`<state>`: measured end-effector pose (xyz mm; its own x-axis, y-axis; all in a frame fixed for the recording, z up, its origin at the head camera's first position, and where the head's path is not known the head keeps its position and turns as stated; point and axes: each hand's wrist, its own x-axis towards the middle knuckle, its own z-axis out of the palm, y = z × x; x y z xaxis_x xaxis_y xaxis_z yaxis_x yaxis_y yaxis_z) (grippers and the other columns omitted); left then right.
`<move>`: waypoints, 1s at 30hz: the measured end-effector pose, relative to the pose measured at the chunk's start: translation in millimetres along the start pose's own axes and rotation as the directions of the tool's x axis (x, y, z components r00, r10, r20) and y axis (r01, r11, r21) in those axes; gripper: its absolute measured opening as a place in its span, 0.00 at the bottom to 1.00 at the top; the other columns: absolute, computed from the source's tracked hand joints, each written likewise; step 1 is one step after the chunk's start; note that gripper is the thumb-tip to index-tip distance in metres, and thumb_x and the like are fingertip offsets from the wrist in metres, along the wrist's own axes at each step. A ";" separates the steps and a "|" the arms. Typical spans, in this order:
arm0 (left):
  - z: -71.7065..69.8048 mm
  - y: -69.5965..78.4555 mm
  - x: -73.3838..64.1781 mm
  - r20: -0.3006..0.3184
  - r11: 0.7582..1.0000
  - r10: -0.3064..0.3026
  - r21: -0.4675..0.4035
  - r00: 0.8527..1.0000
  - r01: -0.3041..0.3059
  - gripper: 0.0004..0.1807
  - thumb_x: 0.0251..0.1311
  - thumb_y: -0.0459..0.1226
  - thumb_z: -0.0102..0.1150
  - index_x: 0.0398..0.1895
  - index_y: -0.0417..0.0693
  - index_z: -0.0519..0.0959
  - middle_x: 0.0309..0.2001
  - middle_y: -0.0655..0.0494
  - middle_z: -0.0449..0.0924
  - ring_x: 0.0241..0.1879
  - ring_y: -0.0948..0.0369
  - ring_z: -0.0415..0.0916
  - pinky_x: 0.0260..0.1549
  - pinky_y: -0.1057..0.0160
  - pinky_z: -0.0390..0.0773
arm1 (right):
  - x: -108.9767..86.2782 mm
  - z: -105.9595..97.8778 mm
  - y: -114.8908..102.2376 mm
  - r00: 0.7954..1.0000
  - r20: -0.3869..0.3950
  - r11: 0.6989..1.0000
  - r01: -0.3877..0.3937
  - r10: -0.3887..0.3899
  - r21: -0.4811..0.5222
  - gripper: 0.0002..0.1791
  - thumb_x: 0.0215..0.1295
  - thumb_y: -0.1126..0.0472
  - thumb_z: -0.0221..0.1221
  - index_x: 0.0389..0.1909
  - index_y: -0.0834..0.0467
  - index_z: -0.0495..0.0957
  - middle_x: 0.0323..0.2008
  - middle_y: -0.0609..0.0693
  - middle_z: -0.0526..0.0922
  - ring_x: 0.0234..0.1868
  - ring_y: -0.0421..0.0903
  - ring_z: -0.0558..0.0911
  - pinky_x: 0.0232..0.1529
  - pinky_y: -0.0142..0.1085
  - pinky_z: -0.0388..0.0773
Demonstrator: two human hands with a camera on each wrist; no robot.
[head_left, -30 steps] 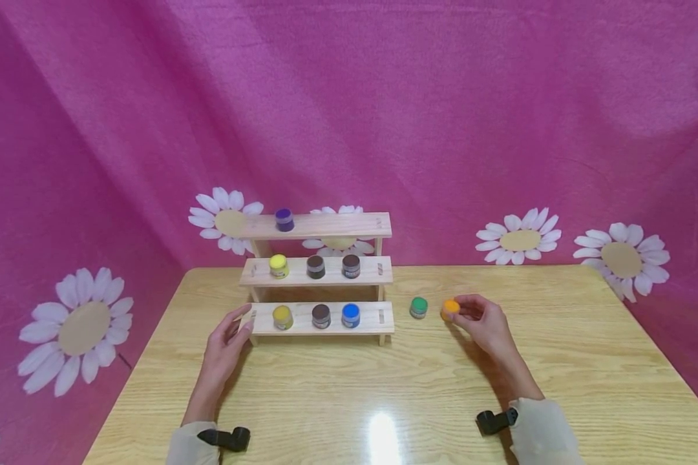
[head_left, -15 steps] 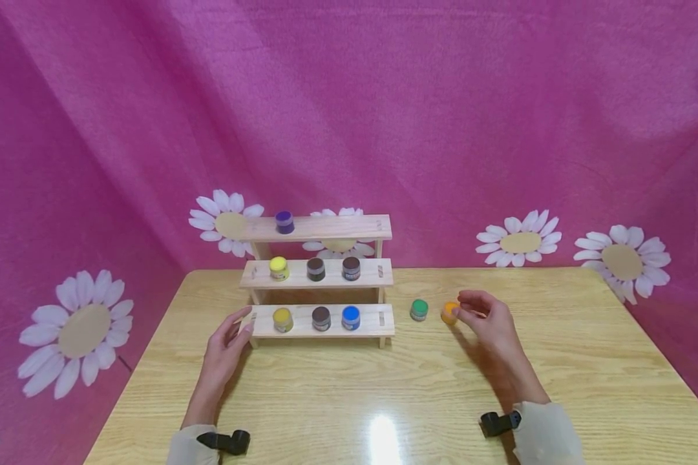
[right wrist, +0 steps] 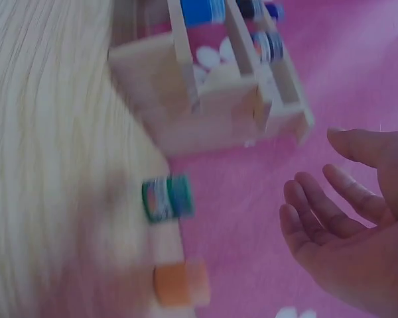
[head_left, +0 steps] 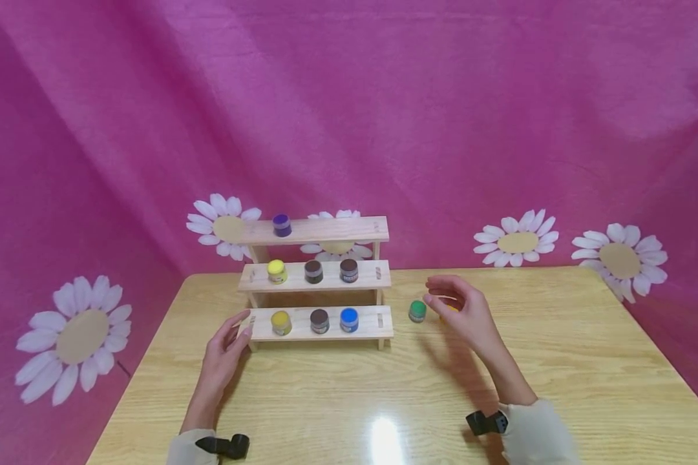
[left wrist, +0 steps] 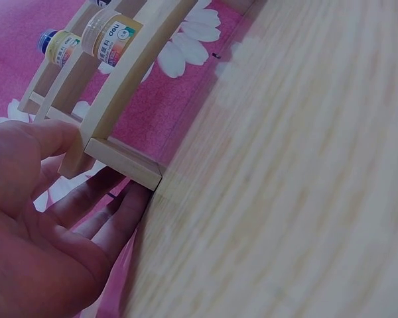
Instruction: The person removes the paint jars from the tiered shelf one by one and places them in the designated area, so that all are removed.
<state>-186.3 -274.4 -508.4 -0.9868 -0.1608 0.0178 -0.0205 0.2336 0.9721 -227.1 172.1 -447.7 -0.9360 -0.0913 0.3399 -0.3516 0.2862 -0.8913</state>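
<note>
A three-tier wooden rack (head_left: 326,329) stands on the table with small paint jars on its shelves. My left hand (head_left: 222,352) holds the left end of its lowest shelf, thumb on the near side and fingers beside the leg (left wrist: 123,162). To the rack's right, a green paint jar (head_left: 417,311) stands on the table. An orange paint jar (head_left: 449,312) is beside it, mostly hidden in the head view by my right hand (head_left: 462,313). That hand hovers above and holds nothing; in the right wrist view its fingers are apart from both jars.
The top shelf bears a purple jar (head_left: 282,225). A bright yellow jar (head_left: 276,271) and two dark jars share the middle shelf. On the lowest are a yellow jar (head_left: 281,322), a dark brown jar (head_left: 320,321) and a blue jar (head_left: 349,320). A pink flowered cloth (head_left: 442,129) hangs behind.
My right hand has let go of the orange jar, lifted off and moved left toward the green jar. The orange jar stays on the table. My left hand keeps its place at the rack.
</note>
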 end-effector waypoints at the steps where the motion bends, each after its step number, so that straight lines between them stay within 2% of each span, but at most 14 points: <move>1: 0.1 0.4 -0.2 -0.002 1.000 0.002 -0.002 1.000 -0.002 0.25 0.77 0.37 0.53 0.74 0.45 0.69 0.71 0.38 0.70 0.65 0.60 0.71 0.53 0.81 0.70 | 1.4 4.8 -4.4 1.000 0.004 1.000 0.017 -0.017 0.006 0.19 0.69 0.65 0.66 0.57 0.67 0.79 0.51 0.60 0.84 0.53 0.51 0.83 0.56 0.34 0.80; 3: 0.2 0.7 0.0 -0.003 1.000 -0.001 0.001 1.000 0.001 0.25 0.77 0.36 0.53 0.74 0.45 0.69 0.71 0.38 0.69 0.60 0.69 0.72 0.52 0.80 0.71 | 4.6 14.3 -13.8 0.999 0.015 0.999 0.043 -0.043 0.017 0.18 0.67 0.66 0.67 0.56 0.67 0.80 0.50 0.59 0.85 0.54 0.56 0.83 0.59 0.41 0.79; 6: 0.4 0.8 0.0 -0.004 1.000 -0.016 -0.006 1.000 0.016 0.25 0.78 0.36 0.53 0.75 0.46 0.69 0.70 0.38 0.70 0.52 0.77 0.73 0.50 0.78 0.74 | 9.5 28.8 -27.5 0.997 0.033 0.997 0.065 -0.066 0.030 0.18 0.67 0.66 0.68 0.56 0.66 0.80 0.51 0.60 0.84 0.55 0.56 0.82 0.62 0.49 0.77; 12: -0.9 0.0 -2.3 -0.006 1.000 -0.023 -0.003 1.000 0.023 0.25 0.78 0.37 0.53 0.75 0.46 0.68 0.69 0.36 0.71 0.50 0.77 0.74 0.48 0.77 0.76 | 24.1 58.6 -47.1 0.988 0.068 0.988 0.131 -0.137 0.078 0.18 0.65 0.67 0.69 0.55 0.65 0.81 0.50 0.63 0.84 0.54 0.56 0.83 0.62 0.50 0.77; 15: -1.5 -0.1 -3.6 -0.011 1.000 -0.027 0.011 1.000 0.027 0.25 0.78 0.37 0.53 0.75 0.46 0.68 0.69 0.37 0.71 0.53 0.73 0.74 0.49 0.78 0.75 | 30.5 72.6 -56.5 0.986 0.084 0.986 0.137 -0.145 0.090 0.19 0.64 0.67 0.69 0.55 0.64 0.81 0.50 0.63 0.84 0.55 0.56 0.83 0.62 0.49 0.77; 20: -0.8 -0.3 -3.5 -0.015 0.999 -0.024 0.025 1.000 0.025 0.24 0.78 0.37 0.52 0.74 0.46 0.68 0.74 0.41 0.66 0.67 0.55 0.68 0.50 0.82 0.71 | 42.7 95.2 -69.4 0.981 0.099 0.982 0.156 -0.167 0.105 0.19 0.64 0.68 0.69 0.56 0.63 0.80 0.51 0.62 0.84 0.55 0.56 0.82 0.63 0.49 0.77; 22: -0.1 -0.3 -3.2 -0.014 1.000 -0.019 0.024 1.000 0.020 0.24 0.78 0.37 0.52 0.74 0.45 0.68 0.74 0.41 0.64 0.68 0.52 0.66 0.50 0.83 0.70 | 48.0 103.6 -74.2 0.977 0.098 0.978 0.178 -0.189 0.106 0.20 0.64 0.68 0.69 0.56 0.64 0.80 0.50 0.60 0.85 0.54 0.56 0.83 0.62 0.49 0.77; 24: 0.7 -0.3 -3.1 -0.009 1.000 -0.023 0.019 1.000 0.023 0.24 0.78 0.37 0.51 0.75 0.45 0.68 0.74 0.40 0.65 0.66 0.58 0.69 0.50 0.82 0.71 | 53.6 111.2 -79.4 0.973 0.095 0.975 0.202 -0.210 0.093 0.19 0.65 0.68 0.69 0.56 0.64 0.80 0.50 0.58 0.85 0.54 0.55 0.83 0.61 0.48 0.78; 28: 2.0 0.0 -2.7 0.004 1.000 -0.030 -0.002 1.000 0.030 0.25 0.79 0.35 0.50 0.75 0.45 0.67 0.71 0.37 0.68 0.53 0.74 0.74 0.49 0.79 0.74 | 67.5 124.4 -89.8 0.964 0.096 0.969 0.242 -0.246 0.050 0.20 0.66 0.64 0.69 0.57 0.63 0.80 0.51 0.56 0.85 0.55 0.51 0.83 0.59 0.46 0.79; 30: 2.3 0.9 -2.6 0.012 0.999 -0.036 -0.008 0.999 0.037 0.25 0.79 0.35 0.50 0.76 0.45 0.66 0.72 0.38 0.68 0.53 0.75 0.74 0.49 0.79 0.74 | 76.2 130.3 -93.9 0.959 0.103 0.965 0.260 -0.263 0.036 0.20 0.66 0.63 0.69 0.58 0.63 0.80 0.53 0.57 0.85 0.56 0.49 0.82 0.61 0.44 0.78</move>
<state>-184.1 -271.5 -508.2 -0.9873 -0.1576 -0.0205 -0.0553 0.2195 0.9741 -267.5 14.0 -377.3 -0.8073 -0.2613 0.5292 -0.5834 0.2181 -0.7823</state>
